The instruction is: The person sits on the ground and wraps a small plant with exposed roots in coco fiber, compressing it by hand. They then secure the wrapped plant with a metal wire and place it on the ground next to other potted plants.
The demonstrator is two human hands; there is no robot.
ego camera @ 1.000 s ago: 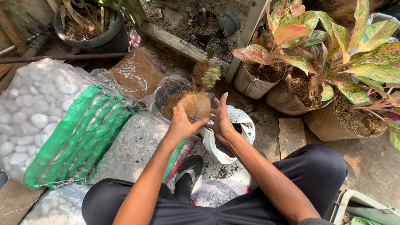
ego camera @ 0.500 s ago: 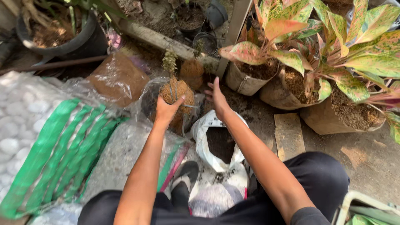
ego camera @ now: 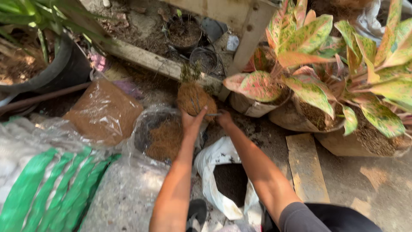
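Cupping fibre ball (ego camera: 196, 98) between left hand (ego camera: 191, 119), right hand (ego camera: 223, 118).

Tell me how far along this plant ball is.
Done: the fibre ball is formed, a small plant sprouting from its top. In hand: left hand and right hand hold it out at arm's length. Left: it is not set down; the soil bag stands open.

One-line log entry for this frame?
left hand: holds fibre ball | right hand: on ball | below: bag of fibre
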